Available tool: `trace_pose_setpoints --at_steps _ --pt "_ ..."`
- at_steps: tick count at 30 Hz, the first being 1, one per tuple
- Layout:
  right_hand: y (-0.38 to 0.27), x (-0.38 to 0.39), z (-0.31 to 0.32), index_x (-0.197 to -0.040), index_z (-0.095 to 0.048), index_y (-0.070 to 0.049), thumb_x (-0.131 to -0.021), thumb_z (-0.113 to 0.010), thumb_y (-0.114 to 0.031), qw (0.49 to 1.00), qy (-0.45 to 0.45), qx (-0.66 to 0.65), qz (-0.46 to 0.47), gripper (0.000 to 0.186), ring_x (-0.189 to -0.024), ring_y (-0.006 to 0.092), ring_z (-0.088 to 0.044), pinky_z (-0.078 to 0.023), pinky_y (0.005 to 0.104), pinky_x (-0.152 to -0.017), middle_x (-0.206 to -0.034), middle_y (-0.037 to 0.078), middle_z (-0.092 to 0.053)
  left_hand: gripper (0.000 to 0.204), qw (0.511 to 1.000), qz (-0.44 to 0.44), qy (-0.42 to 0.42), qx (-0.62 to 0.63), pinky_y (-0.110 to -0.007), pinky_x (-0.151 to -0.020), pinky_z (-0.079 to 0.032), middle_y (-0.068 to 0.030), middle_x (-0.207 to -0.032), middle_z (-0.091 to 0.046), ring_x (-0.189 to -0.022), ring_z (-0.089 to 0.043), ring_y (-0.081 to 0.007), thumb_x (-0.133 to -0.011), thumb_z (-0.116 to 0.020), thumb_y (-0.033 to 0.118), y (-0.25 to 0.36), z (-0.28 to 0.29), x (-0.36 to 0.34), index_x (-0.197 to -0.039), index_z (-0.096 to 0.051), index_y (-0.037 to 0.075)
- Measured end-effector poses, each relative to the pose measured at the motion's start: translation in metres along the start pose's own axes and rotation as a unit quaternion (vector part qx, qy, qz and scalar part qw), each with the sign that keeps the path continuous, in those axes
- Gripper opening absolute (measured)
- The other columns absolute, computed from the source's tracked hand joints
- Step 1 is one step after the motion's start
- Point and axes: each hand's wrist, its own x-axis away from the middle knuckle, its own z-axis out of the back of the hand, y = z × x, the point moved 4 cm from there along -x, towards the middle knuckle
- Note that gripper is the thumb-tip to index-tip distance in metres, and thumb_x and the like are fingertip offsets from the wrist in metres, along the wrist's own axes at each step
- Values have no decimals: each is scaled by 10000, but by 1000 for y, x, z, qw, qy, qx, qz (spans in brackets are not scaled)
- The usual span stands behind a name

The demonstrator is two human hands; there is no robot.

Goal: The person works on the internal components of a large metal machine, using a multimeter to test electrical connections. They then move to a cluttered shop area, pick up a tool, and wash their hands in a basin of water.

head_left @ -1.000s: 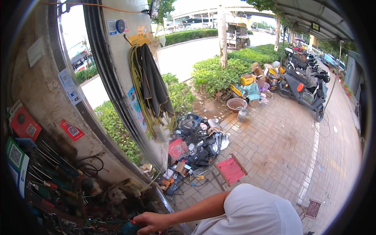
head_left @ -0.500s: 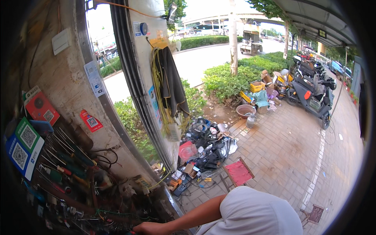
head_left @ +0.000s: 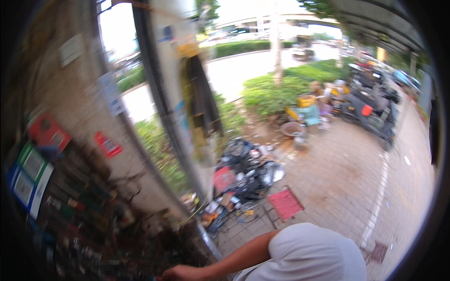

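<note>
My right forearm, in a short light-grey sleeve (head_left: 314, 255), reaches left along the lower edge. My right hand (head_left: 180, 272) is closed around something low in the dark, cluttered workspace. Only a small reddish and bluish bit shows at its fingertips, and motion blur hides what it is. To the left of the hand is a crowded rack of tools (head_left: 79, 196), several with slim shafts and coloured handles, all smeared. My left hand is out of view.
A payment-code board (head_left: 29, 175) leans before the tools. Beyond the doorway frame (head_left: 159, 103) lie a heap of parts and scrap (head_left: 246, 164), a red-topped stool (head_left: 286, 204), a basin (head_left: 291, 129) and parked scooters (head_left: 370, 107) on paving. A dark cloth (head_left: 202, 93) hangs on the frame.
The view has blurred and shifted slightly as my head moves. My right hand stays low at nearly the same spot, still closed; the sleeve sits slightly further right.
</note>
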Motion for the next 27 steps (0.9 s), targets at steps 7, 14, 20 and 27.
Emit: trace_pose_setpoints --at_steps 7,14,20,27 --pt "60 31 47 -1102 -547 14 -820 -621 -259 980 -19 11 -199 399 -904 173 -610 -477 286 -788 -997 127 -631 671 944 -140 194 -229 -334 -997 -267 -132 -1241 -422 -1153 -395 -223 -695 -644 100 112 31 -40 -1283 -345 -21" --pt "139 106 105 -945 -608 37 -788 -648 -168 940 113 55 -318 260 -812 157 -607 -473 268 -732 -877 99 -656 610 787 -196 318 -490 -408 -846 -407 -208 -984 -497 -968 -494 -381 -632 -699 220 188 120 -168 -1143 -474 -25" --pt "142 154 129 -921 -623 45 -780 -656 -160 896 185 165 -367 251 -789 162 -602 -472 280 -720 -846 111 -650 537 842 -235 236 -425 -424 -784 -440 -236 -927 -573 -884 -561 -373 -633 -670 294 227 119 -318 -1058 -536 -7" --pt "137 199 135 -967 -616 -36 -816 -538 -431 853 162 275 -412 430 -825 294 -611 -477 374 -741 -891 144 -648 482 768 -294 235 -518 -386 -735 -463 -182 -883 -598 -850 -582 -315 -639 -675 293 225 131 -346 -1000 -546 0"
